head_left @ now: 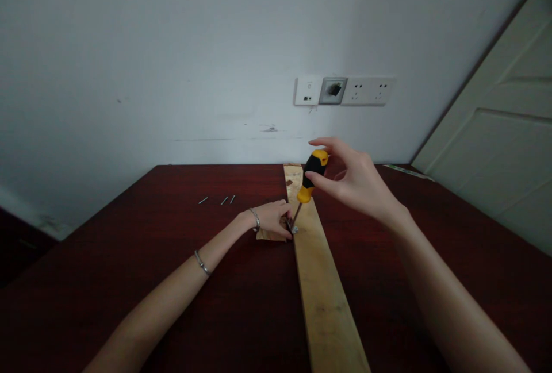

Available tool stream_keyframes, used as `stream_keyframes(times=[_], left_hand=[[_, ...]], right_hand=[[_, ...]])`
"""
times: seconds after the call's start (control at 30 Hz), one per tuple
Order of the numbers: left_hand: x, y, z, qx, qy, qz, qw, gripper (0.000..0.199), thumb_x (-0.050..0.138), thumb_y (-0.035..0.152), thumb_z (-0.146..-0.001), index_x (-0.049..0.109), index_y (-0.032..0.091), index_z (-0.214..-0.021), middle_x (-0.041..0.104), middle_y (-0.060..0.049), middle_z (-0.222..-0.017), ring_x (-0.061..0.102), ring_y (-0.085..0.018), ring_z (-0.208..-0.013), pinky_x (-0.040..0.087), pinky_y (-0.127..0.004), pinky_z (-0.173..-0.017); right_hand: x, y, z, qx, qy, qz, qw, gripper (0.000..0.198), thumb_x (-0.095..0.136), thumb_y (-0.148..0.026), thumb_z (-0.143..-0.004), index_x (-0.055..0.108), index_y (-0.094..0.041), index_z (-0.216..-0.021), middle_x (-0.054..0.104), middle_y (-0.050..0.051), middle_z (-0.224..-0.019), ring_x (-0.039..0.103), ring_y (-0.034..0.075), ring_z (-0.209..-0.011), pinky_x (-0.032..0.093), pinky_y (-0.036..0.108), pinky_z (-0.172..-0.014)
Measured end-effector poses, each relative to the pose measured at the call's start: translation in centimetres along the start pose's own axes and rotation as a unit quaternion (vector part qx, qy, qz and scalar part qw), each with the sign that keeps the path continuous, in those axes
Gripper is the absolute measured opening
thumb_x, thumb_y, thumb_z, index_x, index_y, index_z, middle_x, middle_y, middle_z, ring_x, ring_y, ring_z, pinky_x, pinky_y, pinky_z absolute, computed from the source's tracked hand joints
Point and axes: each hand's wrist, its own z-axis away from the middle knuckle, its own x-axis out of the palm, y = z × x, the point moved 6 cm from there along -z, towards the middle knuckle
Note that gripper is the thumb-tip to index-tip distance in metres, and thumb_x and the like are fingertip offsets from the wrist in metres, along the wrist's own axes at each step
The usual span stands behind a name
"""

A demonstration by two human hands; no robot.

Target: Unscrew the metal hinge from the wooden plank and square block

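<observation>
With the right hand gripping the screwdriver and the left hand pinching the screw on the plank, the tilted tip is risking slipping onto fingers.

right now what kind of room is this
Probably an ordinary indoor room used for DIY: a dark red table against a white wall, wall sockets, a panelled door, and a wooden plank.
</observation>
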Motion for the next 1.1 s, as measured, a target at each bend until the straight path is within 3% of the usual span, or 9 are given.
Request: stream_keyframes(times=[0.1, 0.23, 0.43, 0.73, 1.1], left_hand=[[-1.7, 0.7, 0.4, 0.005, 0.026, -0.002, 1.000, 0.051, 0.082, 0.045, -0.058, 0.056, 0.016, -0.091, 0.052, -0.002, -0.091, 0.049, -0.017, -0.087, 0.042, -0.025, -0.075], [-3.0, 1.9, 0.6, 0.035, 0.029, 0.059, 0.997, 0.024, 0.075, 0.030, -0.071, 0.063, 0.015, -0.085, 0.056, 0.000, -0.081, 0.051, -0.011, -0.075, 0.041, -0.020, -0.069], [-0.8, 2.4, -0.1, 0.029, -0.024, 0.112, 0.993, 0.011, 0.070, 0.016, -0.074, 0.067, 0.014, -0.084, 0.060, 0.001, -0.073, 0.053, -0.008, -0.066, 0.042, -0.017, -0.062], [0.1, 2.5, -0.4, 0.036, -0.022, 0.103, 0.994, 0.009, 0.067, 0.014, -0.074, 0.068, 0.013, -0.083, 0.061, 0.000, -0.074, 0.055, -0.009, -0.066, 0.044, -0.018, -0.062], [-0.3, 3.3, -0.3, 0.007, -0.014, -0.026, 1.000, 0.006, 0.067, 0.017, -0.072, 0.063, 0.015, -0.076, 0.062, -0.001, -0.080, 0.054, -0.010, -0.065, 0.042, -0.019, -0.058]], right_hand=[[-1.0, 0.3, -0.1, -0.001, 0.032, 0.011, 0.999, 0.043, 0.061, -0.029, -0.076, 0.055, -0.019, -0.118, 0.064, 0.005, -0.094, 0.060, 0.016, -0.073, 0.053, 0.029, -0.063], [-2.2, 1.0, -0.4, 0.005, 0.067, 0.051, 0.996, 0.039, 0.061, -0.028, -0.075, 0.061, -0.017, -0.113, 0.066, 0.007, -0.094, 0.060, 0.017, -0.073, 0.053, 0.030, -0.062], [-2.3, 2.7, -0.8, 0.016, 0.056, 0.082, 0.995, 0.037, 0.061, -0.026, -0.072, 0.066, -0.015, -0.107, 0.069, 0.008, -0.090, 0.062, 0.019, -0.073, 0.053, 0.035, -0.069], [-1.6, 3.6, -0.9, 0.030, 0.032, 0.077, 0.996, 0.039, 0.061, -0.028, -0.072, 0.066, -0.013, -0.108, 0.069, 0.007, -0.086, 0.060, 0.017, -0.064, 0.052, 0.034, -0.067], [-1.7, 3.0, -0.8, 0.032, 0.027, 0.082, 0.996, 0.037, 0.061, -0.027, -0.072, 0.066, -0.014, -0.107, 0.069, 0.007, -0.086, 0.060, 0.017, -0.064, 0.050, 0.032, -0.063]])
